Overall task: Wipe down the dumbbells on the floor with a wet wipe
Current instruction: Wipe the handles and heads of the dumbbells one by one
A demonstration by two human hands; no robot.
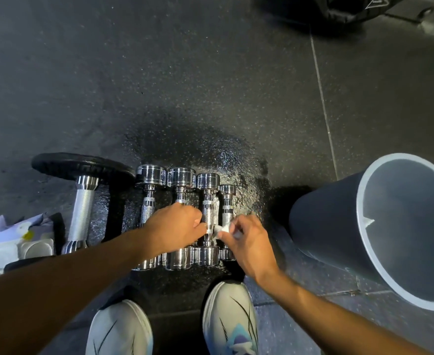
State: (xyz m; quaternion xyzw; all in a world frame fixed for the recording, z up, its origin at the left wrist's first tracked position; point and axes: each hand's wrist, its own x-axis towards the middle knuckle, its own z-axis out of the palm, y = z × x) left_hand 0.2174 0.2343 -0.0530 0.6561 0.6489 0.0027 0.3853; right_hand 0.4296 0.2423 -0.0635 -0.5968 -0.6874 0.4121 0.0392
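Observation:
Several chrome dumbbells (208, 201) lie side by side on the dark rubber floor, handles pointing away from me. My left hand (177, 224) rests over the handles of the middle ones, fingers curled around a handle. My right hand (246, 242) pinches a small crumpled white wet wipe (222, 228) against the handle of the third dumbbell, beside the smallest dumbbell (227, 201). A larger dumbbell (83, 208) with a black plate end lies at the left.
A grey bin (321, 226) stands open on the right, close to my right arm. A pack of wipes (11, 242) lies at the left edge. My two white shoes (230, 319) are just below the dumbbells. The floor (236, 160) around them is wet.

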